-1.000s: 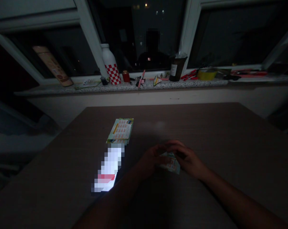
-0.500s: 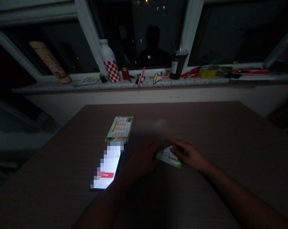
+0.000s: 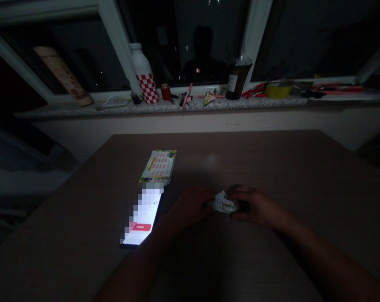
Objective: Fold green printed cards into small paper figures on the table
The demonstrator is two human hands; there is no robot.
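Between my two hands, a small folded piece of printed paper (image 3: 221,204) rests at the middle of the dark wooden table (image 3: 271,167). Its pale green and white print shows, and a corner stands up at the top. My left hand (image 3: 194,204) grips its left end, with the fingers closed and partly in shadow. At the other end, the thumb and fingers of my right hand (image 3: 252,204) pinch the paper. Left of my left forearm lies a phone (image 3: 142,226) with a lit screen, part of it pixelated. A stack of printed leaflets (image 3: 160,165) sits just beyond the phone.
Along the granite windowsill (image 3: 177,110) stand a white bottle with red checks (image 3: 145,79), a tall tan flask (image 3: 64,75), a small red jar (image 3: 166,92), a dark pouch (image 3: 237,84), a yellow roll (image 3: 278,89) and several pens. A folded paper piece (image 3: 208,98) is there too.
The paper has gone from a flatter strip to a smaller, more folded shape. My right hand has shifted and now pinches its right end. The view has tilted slightly.
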